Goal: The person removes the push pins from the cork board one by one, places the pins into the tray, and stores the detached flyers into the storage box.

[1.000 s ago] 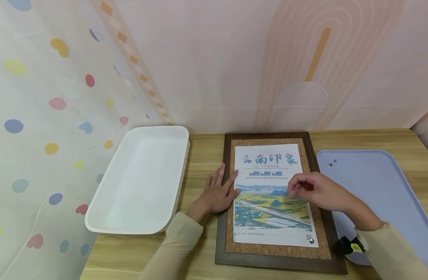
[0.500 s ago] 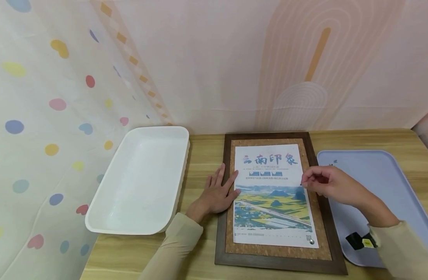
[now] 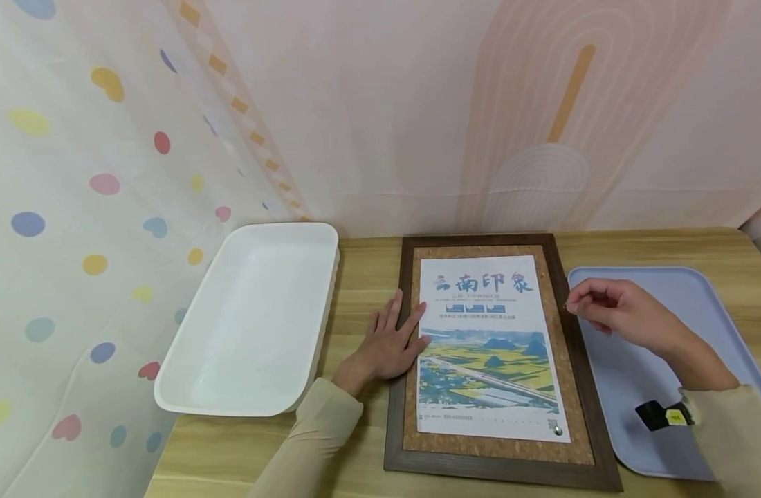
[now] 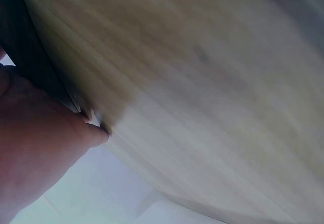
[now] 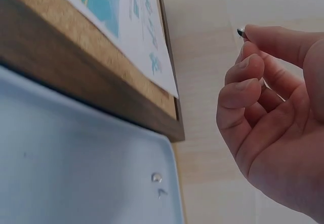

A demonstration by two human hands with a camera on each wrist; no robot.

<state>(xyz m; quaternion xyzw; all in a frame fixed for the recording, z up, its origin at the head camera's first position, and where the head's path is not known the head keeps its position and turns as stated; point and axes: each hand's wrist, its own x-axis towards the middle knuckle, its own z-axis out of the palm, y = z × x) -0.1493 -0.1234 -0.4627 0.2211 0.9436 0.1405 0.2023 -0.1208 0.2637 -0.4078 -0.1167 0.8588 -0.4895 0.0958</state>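
A printed poster (image 3: 486, 373) with a landscape picture lies on a cork board (image 3: 499, 448) in a dark wooden frame. One silver thumbtack (image 3: 557, 431) sits at the poster's lower right corner. My left hand (image 3: 383, 346) rests with spread fingers across the board's left edge, thumb and index fingertips on the poster. Over the board's right edge, my right hand (image 3: 629, 315) pinches a small thumbtack (image 5: 240, 32) between thumb and index finger. Below it, in the right wrist view, two more tacks (image 5: 156, 177) lie in a corner of the pale blue tray (image 5: 91, 158).
A deep white basin (image 3: 250, 318) stands on the wooden table (image 3: 362, 277) to the left. The blue tray is right beside the board. Behind the table hangs a patterned cloth (image 3: 380, 138).
My right hand has drawn back to the right, from above the poster's picture to over the frame's right edge and the tray, still pinching the thumbtack. The left hand stays in place.
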